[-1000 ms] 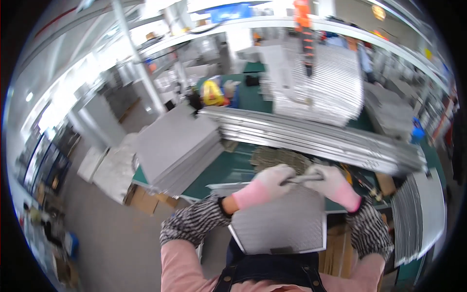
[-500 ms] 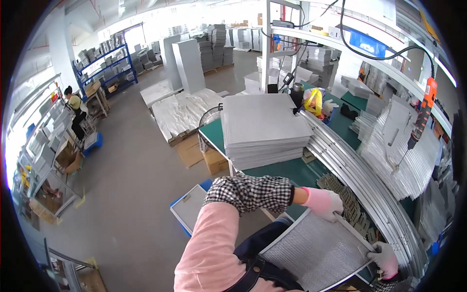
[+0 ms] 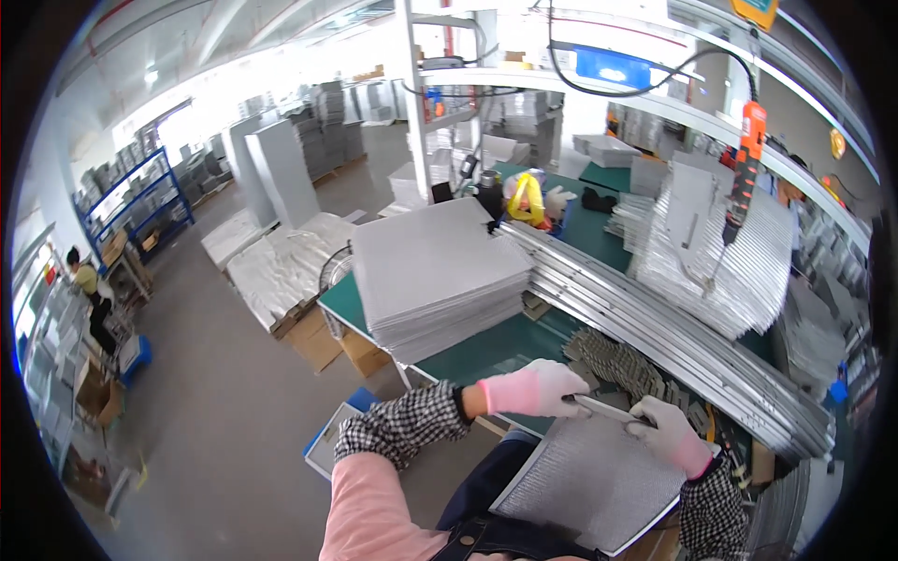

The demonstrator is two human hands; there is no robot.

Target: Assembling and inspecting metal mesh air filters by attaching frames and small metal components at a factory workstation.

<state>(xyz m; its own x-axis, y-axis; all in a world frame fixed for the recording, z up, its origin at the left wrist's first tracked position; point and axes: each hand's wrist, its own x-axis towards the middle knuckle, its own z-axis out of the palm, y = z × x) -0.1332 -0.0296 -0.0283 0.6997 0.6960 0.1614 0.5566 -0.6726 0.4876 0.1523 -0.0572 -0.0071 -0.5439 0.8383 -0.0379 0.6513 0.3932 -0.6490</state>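
A silvery textured panel (image 3: 589, 481) with a pale frame along its side lies tilted in front of me, above my lap. At its far edge, a short pale metal strip (image 3: 606, 409) spans between my two gloved hands. My left hand (image 3: 538, 388) pinches the strip's left end. My right hand (image 3: 669, 437) has its fingers closed round the right end. I cannot tell whether the strip is fixed to the panel or loose. Just beyond the hands, a heap of small metal corner pieces (image 3: 622, 366) lies on the green tabletop (image 3: 477, 357).
Beyond my left hand rises a stack of grey sheets (image 3: 440, 266). Long metal profiles (image 3: 645, 299) run along the bench at right. An orange electric screwdriver (image 3: 745, 168) hangs in front of bubble-wrap sheets (image 3: 758, 252). A person (image 3: 92, 294) is at the far left.
My right hand has moved from the panel's near right corner toward my left hand, onto the strip. My left hand has also shifted along the far edge. The whole view has turned right.
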